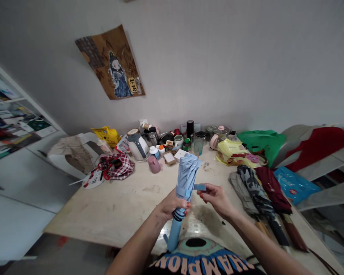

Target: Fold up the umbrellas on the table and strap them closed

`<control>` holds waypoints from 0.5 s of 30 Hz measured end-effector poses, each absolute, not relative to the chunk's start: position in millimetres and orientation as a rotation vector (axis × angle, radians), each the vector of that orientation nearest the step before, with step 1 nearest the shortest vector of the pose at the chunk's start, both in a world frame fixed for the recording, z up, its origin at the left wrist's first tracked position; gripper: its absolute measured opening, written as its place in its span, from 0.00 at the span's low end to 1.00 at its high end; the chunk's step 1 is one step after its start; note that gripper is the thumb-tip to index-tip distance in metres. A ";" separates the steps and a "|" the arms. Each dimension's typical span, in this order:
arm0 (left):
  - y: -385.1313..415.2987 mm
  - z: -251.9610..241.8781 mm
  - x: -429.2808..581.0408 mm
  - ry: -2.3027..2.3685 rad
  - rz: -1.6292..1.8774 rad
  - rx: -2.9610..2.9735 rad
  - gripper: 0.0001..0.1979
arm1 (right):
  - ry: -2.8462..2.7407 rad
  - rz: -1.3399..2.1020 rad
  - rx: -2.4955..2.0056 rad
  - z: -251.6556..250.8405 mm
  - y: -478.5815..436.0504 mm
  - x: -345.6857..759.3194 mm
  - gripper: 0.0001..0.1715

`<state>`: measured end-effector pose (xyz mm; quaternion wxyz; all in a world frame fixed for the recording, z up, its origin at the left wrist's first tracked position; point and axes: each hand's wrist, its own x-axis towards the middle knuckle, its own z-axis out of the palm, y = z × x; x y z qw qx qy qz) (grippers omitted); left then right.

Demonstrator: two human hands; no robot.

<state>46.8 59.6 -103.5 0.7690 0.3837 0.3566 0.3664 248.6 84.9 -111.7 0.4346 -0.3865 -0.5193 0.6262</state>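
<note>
The left hand (172,205) is wrapped firmly around the folded blue umbrella (188,168), held above the table's (109,206) near edge; its long axis leans slightly right, canopy end up toward the wall (189,76), handle (175,233) toward the chest. Upside-down shirt (208,263) lettering reads "CHAMPION". The right hand's (216,196) thumb and fingers pinch the strap (200,187).

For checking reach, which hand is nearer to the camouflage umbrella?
Right. The right hand, pinching the strap, is left of the camouflage umbrella; the left hand, gripping the blue umbrella, is farther left.
</note>
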 end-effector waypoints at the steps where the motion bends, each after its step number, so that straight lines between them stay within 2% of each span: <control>1: 59.5 -103.7 46.3 0.765 0.799 0.834 0.19 | -1.363 1.486 -0.998 -111.8 85.1 248.3 0.13; 10: 57.0 -99.6 44.3 0.742 0.802 0.844 0.28 | -1.578 1.317 -1.169 -117.1 86.7 247.9 0.17; 15: 53.7 -95.6 46.4 0.763 0.832 0.872 0.23 | -1.513 1.381 -1.216 -136.3 90.4 248.9 0.17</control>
